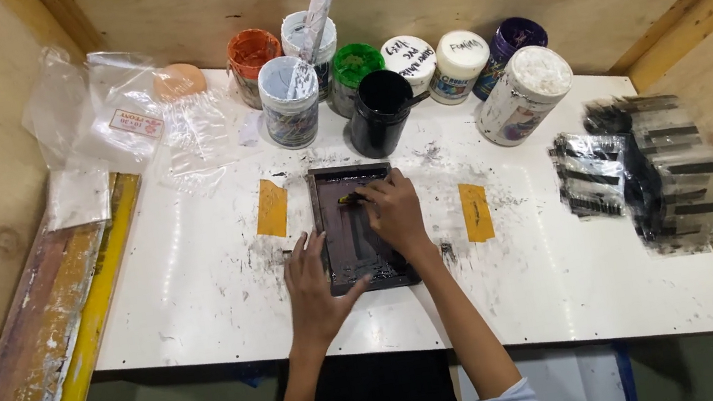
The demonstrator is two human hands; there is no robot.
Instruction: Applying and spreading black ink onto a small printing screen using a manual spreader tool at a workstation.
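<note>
On the white table [198,283], in the middle, lies a dark frame [359,229]. Left hand [313,284] rests flat on the frame's left edge, fingers spread and released. Right hand [395,213] is over the frame's upper part, fingers clenched on a small tool [351,198] with a yellow tip. Two yellow tapes [272,208] lie beside the frame, one each side. Paint jars [380,111] stand behind, near the wooden wall. A pile of black pieces [648,173] lies at the right.
</note>
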